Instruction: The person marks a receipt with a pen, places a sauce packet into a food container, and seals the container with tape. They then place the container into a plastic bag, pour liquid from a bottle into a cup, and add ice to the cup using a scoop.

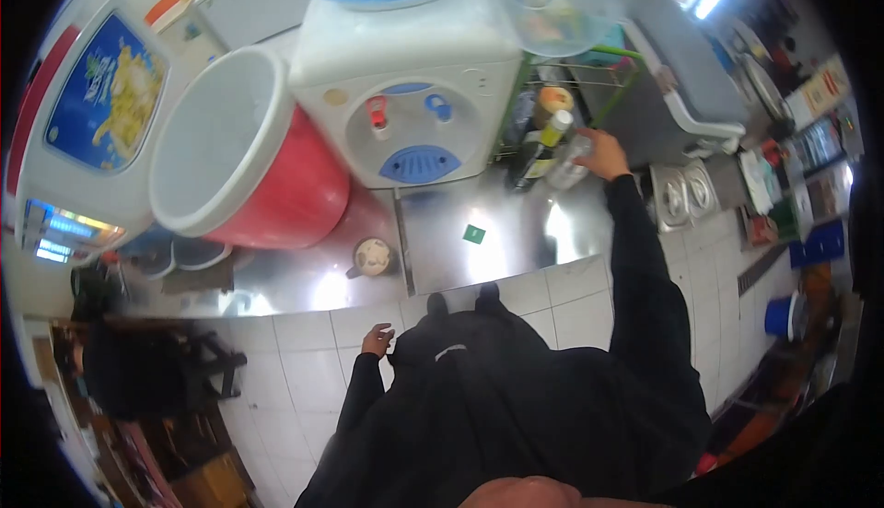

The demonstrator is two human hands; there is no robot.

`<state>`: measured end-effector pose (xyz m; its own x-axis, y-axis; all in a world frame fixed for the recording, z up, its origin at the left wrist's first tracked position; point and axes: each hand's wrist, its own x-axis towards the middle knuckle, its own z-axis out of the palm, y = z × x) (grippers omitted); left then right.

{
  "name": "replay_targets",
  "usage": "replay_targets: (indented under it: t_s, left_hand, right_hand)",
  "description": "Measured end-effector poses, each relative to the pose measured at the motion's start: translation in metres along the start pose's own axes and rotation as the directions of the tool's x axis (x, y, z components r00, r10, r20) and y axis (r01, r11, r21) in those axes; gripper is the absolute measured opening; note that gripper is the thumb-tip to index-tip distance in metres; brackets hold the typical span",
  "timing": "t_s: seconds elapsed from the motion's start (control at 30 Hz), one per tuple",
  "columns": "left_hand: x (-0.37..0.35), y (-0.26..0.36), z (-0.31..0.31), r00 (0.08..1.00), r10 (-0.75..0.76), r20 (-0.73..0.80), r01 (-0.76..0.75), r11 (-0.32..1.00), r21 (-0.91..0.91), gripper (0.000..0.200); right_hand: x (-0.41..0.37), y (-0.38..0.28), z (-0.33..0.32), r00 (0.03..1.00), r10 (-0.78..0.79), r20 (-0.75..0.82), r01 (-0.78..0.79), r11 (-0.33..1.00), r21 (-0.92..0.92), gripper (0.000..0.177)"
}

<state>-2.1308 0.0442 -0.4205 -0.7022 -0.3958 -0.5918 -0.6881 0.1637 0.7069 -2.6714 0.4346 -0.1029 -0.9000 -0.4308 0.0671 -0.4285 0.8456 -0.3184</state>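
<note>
My right hand reaches to the back right of the steel counter, its fingers closed round a clear glass. The glass stands right beside a dark bottle with a yellow neck. An orange-lidded container is just behind them. My left hand hangs low at my side over the tiled floor, with its fingers loosely apart and nothing visible in them. A small green packet lies flat on the counter, and a patterned mug stands near the front edge.
A water dispenser with red and blue taps stands at the back. To its left is a large red bucket with a white rim. A green wire rack carries a clear tub. Steel pans are at the right.
</note>
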Motion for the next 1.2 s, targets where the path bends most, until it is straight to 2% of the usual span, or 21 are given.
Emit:
replay_targets:
  t_s: [0.03,0.1,0.2,0.27,0.33,0.4,0.5,0.6,0.7,0.8,0.9,0.97,1.0,1.03,1.07,1.1,1.13,1.2]
  left_hand:
    - [-0.009,0.004,0.001,0.999,-0.049,-0.001,0.049,0.999,-0.018,0.041]
    - [-0.031,0.006,0.008,0.989,-0.150,0.008,0.150,0.986,-0.066,0.042]
    - [-0.032,0.005,0.017,0.991,-0.134,-0.026,0.136,0.985,0.102,0.043]
    - [-0.028,0.005,0.024,0.992,-0.120,-0.034,0.124,0.981,0.148,0.045]
    - [-0.030,0.041,0.018,0.993,-0.122,-0.005,0.120,0.966,0.229,0.045]
    - [-0.032,0.063,0.012,0.999,-0.020,0.028,0.012,0.963,0.267,0.050]
    - [-0.033,0.082,0.006,0.996,0.012,0.085,-0.035,0.959,0.281,0.054]
    - [-0.039,0.115,-0.003,0.983,-0.010,0.185,-0.050,0.948,0.315,0.060]
    - [-0.050,0.150,-0.009,0.954,0.006,0.301,-0.116,0.930,0.349,0.059]
    - [-0.047,0.180,-0.009,0.943,0.024,0.331,-0.152,0.918,0.366,0.052]
    - [-0.056,0.243,-0.016,0.887,0.149,0.437,-0.313,0.890,0.331,0.048]
    - [-0.070,0.304,-0.014,0.834,0.291,0.469,-0.380,0.919,0.107,0.048]
    - [-0.076,0.331,-0.007,0.793,0.447,0.414,-0.457,0.886,-0.081,0.054]
    - [-0.081,0.357,0.003,0.742,0.586,0.325,-0.526,0.810,-0.258,0.063]
    - [-0.092,0.389,0.014,0.718,0.658,0.225,-0.542,0.732,-0.412,0.070]
    - [-0.097,0.414,0.026,0.693,0.712,0.112,-0.556,0.627,-0.546,0.077]
    - [-0.093,0.427,0.039,0.693,0.721,0.006,-0.581,0.562,-0.589,0.076]
    - [-0.086,0.442,0.055,0.672,0.711,-0.205,-0.637,0.415,-0.650,0.076]
  right_hand:
    - [-0.003,-0.004,-0.009,0.999,0.024,0.020,-0.024,0.999,-0.031,0.068]
    - [-0.001,0.010,-0.009,0.999,-0.052,-0.018,0.049,0.994,-0.100,0.069]
    - [-0.003,-0.004,-0.031,0.999,-0.030,-0.038,0.027,0.997,-0.077,0.069]
    - [0.000,-0.004,-0.034,0.998,-0.065,-0.006,0.064,0.995,-0.071,0.068]
    - [0.000,-0.005,-0.035,0.997,-0.077,-0.014,0.076,0.996,-0.046,0.067]
    - [-0.002,-0.012,-0.043,0.995,-0.065,-0.069,0.064,0.998,-0.017,0.066]
    - [0.001,0.007,-0.038,0.974,-0.221,-0.055,0.215,0.972,-0.092,0.062]
    - [-0.007,-0.007,-0.055,0.991,-0.103,-0.088,0.105,0.994,0.023,0.062]
    - [-0.010,0.001,-0.057,0.993,-0.101,-0.055,0.103,0.994,0.040,0.062]
    - [-0.015,0.005,-0.059,0.982,-0.126,-0.141,0.136,0.988,0.067,0.061]
    - [-0.033,-0.010,-0.084,0.963,-0.114,-0.243,0.154,0.976,0.154,0.057]
    - [-0.057,-0.033,-0.103,0.986,-0.040,-0.163,0.123,0.832,0.541,0.055]
    - [-0.069,-0.046,-0.104,0.994,-0.020,-0.108,0.090,0.705,0.704,0.054]
    - [-0.078,-0.062,-0.097,0.986,-0.147,-0.084,0.153,0.560,0.814,0.056]
    - [-0.089,-0.080,-0.087,0.960,-0.271,-0.074,0.180,0.390,0.903,0.059]
    - [-0.099,-0.095,-0.068,0.945,-0.324,0.041,0.077,0.344,0.936,0.062]
    - [-0.109,-0.108,-0.042,0.913,-0.380,0.150,-0.030,0.304,0.952,0.065]
    - [-0.130,-0.130,0.011,0.869,-0.438,0.230,-0.150,0.210,0.966,0.067]
